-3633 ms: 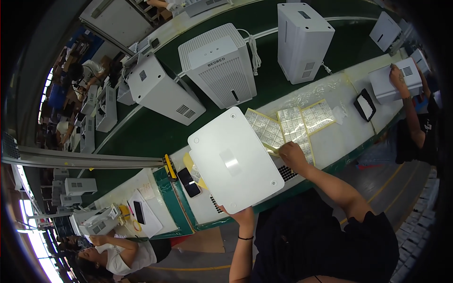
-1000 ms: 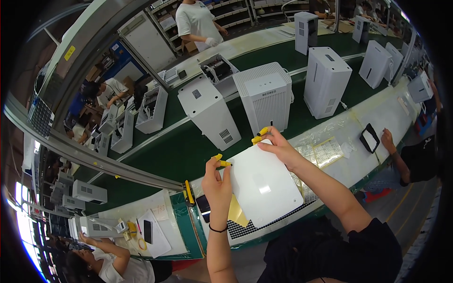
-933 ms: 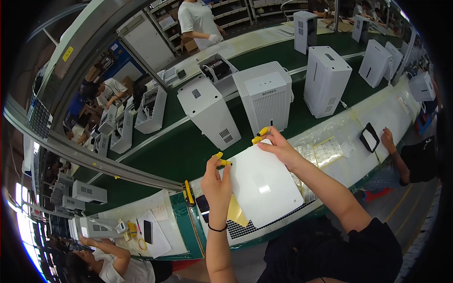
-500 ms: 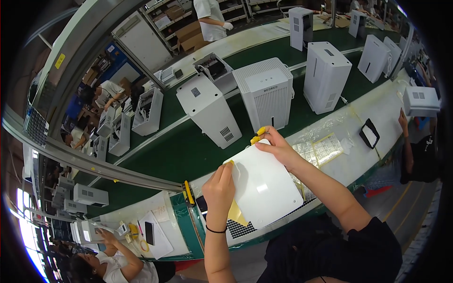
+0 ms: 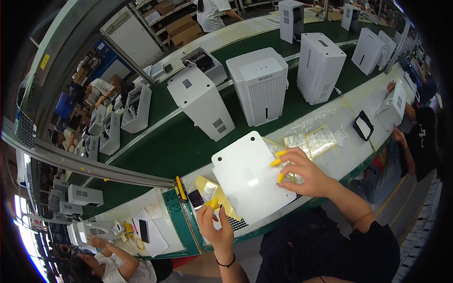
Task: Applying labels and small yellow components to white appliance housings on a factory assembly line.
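A white rounded panel (image 5: pixel 252 181) with dark round spots at its two far corners lies in front of me, partly over a black dotted mat (image 5: pixel 239 225). My right hand (image 5: pixel 304 175) is spread near the panel's right edge, with yellow finger covers on its fingertips. Just off the near left edge, my left hand (image 5: pixel 216 227) has its fingers apart, also with yellow covers. Neither hand shows anything held. Close to the left fingertips, a yellow backing sheet (image 5: pixel 225 203) with a pale label sticks out from under the panel.
Label sheets (image 5: pixel 311 141) and a black-rimmed tray (image 5: pixel 363 126) lie to the right. White appliance housings (image 5: pixel 259 87) stand on the green conveyor (image 5: pixel 155 151). At left are a yellow-handled cutter (image 5: pixel 181 189) and a phone (image 5: pixel 144 231). Co-workers sit at both sides.
Both hands have let go of the panel and moved apart, the right one down toward me. The panel's far corners with dark spots now show. A co-worker at right has tilted a white housing.
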The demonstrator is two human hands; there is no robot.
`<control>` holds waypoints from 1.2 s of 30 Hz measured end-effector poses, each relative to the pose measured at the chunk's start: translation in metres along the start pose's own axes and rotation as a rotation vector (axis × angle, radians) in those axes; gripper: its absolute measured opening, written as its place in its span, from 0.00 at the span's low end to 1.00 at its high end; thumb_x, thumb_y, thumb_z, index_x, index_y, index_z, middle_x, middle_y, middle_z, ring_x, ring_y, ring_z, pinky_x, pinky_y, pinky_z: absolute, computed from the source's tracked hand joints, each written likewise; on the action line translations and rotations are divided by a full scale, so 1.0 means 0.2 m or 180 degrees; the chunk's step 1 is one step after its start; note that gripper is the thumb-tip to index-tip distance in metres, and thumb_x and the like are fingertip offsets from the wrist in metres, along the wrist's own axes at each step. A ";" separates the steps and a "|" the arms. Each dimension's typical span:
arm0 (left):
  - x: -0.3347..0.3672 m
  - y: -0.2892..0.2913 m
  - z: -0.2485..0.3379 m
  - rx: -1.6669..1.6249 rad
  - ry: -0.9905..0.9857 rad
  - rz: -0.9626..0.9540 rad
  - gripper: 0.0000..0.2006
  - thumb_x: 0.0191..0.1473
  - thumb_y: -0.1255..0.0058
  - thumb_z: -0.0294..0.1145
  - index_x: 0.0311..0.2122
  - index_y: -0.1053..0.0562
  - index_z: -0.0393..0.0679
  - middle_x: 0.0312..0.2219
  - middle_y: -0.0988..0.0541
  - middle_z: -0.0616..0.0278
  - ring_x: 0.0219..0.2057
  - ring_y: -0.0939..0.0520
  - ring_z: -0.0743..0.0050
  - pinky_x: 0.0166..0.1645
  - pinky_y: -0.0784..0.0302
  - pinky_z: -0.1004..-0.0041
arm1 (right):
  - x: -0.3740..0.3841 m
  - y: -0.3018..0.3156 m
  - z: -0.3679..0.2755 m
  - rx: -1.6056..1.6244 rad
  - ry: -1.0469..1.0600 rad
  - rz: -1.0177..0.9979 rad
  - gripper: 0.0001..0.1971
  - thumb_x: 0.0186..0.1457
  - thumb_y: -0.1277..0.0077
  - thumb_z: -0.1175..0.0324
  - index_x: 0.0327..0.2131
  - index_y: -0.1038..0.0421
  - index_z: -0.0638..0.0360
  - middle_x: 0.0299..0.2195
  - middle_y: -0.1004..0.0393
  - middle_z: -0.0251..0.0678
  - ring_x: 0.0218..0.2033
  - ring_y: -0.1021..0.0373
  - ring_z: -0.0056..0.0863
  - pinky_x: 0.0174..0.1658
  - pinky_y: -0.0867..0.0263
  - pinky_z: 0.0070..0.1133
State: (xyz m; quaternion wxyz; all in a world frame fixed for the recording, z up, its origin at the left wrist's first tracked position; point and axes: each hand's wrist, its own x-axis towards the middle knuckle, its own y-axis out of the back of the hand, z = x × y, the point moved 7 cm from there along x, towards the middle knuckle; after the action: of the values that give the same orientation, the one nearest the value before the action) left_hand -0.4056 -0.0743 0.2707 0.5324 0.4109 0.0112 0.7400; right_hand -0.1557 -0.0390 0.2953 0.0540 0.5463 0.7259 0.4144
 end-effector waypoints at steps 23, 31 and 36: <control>-0.20 0.06 0.07 -0.0730 0.0584 -0.0090 0.16 0.44 0.46 0.13 0.41 0.31 0.34 0.27 0.34 0.61 0.25 0.34 0.77 0.27 0.39 0.81 | -0.21 -0.14 -0.07 -0.0699 0.0625 0.0041 0.14 0.39 0.34 0.59 0.29 0.26 0.50 0.39 0.29 0.31 0.45 0.35 0.35 0.59 0.46 0.45; -0.19 0.06 0.06 -0.0908 0.0806 0.0002 0.18 0.44 0.45 0.13 0.43 0.31 0.35 0.27 0.35 0.63 0.24 0.35 0.78 0.28 0.40 0.81 | -0.30 -0.18 -0.07 -0.0579 0.0196 0.0923 0.13 0.40 0.36 0.62 0.30 0.26 0.52 0.38 0.30 0.33 0.44 0.34 0.33 0.57 0.40 0.40; -0.19 0.03 0.05 -0.0551 0.0536 -0.0330 0.21 0.44 0.45 0.13 0.47 0.33 0.34 0.33 0.32 0.61 0.24 0.34 0.84 0.28 0.38 0.84 | -0.31 -0.21 -0.09 -0.0787 0.0433 0.1041 0.13 0.40 0.35 0.62 0.30 0.26 0.51 0.36 0.30 0.32 0.42 0.35 0.33 0.55 0.39 0.38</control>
State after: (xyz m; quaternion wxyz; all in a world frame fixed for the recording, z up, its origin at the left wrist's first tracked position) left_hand -0.4015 -0.1112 0.2574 0.6006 0.2987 0.0131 0.7415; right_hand -0.1717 -0.1038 0.2564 0.0034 0.6167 0.5732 0.5394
